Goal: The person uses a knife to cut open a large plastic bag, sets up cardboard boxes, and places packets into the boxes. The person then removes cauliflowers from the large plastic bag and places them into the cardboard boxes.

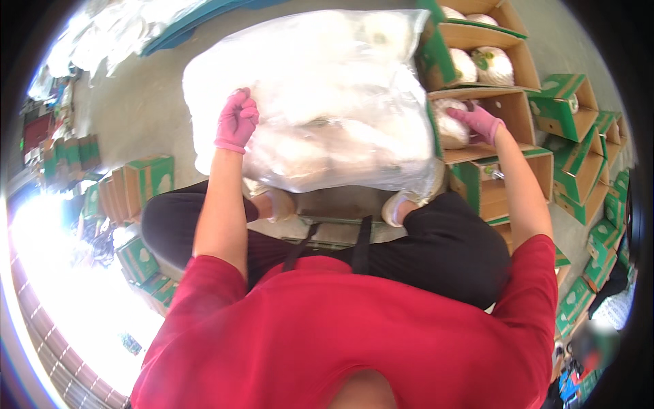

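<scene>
In front of me lies a large clear plastic bag [306, 163] full of pale, white-looking contents, overexposed in places. My left hand [237, 123], in a pink glove, is raised at the bag's left side with its fingers curled in; whatever they hold, if anything, is hidden. To the right, my pink-gloved right hand [480, 124] reaches into an open green-and-brown cardboard box [511, 109]. Its fingers press around a round fruit [451, 124] in a white foam net. Two similar wrapped fruits [492, 66] sit in the box beyond.
More green-and-brown boxes [569, 105] are stacked along my right. Flat-sided cartons [146, 180] stand at the left, and a blue-edged platform with white bags [129, 34] is at the far left. My crossed-out knees [456, 252] flank the bag's near edge.
</scene>
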The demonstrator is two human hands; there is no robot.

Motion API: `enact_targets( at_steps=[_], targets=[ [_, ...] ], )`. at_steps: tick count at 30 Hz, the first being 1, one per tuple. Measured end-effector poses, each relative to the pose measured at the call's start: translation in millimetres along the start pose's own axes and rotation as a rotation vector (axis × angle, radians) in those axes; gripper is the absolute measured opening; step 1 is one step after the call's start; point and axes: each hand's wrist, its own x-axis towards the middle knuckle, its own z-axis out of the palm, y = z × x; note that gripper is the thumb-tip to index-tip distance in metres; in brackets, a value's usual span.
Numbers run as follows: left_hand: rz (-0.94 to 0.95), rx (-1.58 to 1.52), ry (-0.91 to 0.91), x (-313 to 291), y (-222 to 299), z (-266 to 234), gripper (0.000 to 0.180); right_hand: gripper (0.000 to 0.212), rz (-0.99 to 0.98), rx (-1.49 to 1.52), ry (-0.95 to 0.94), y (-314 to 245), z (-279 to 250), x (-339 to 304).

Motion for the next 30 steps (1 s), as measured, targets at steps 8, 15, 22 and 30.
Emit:
enact_targets(
  at_steps=[8,15,22,30],
  targets=[
    [0.081,0.779,0.026,6,33,114,0.058,0.051,-0.146,-0.517,0.271,-51,-3,-92],
    [0.166,1.684,-0.193,57,-31,176,0.1,0.075,-0.003,-0.684,0.324,-52,14,-61],
    [0.439,1.815,0.202,-7,-47,207,0.069,0.086,0.012,-0.004,0.051,8,-11,2],
    [0.386,1.576,0.198,28,-69,163,0.089,0.089,-0.053,0.052,-0.16,40,-26,44]
  ],
)
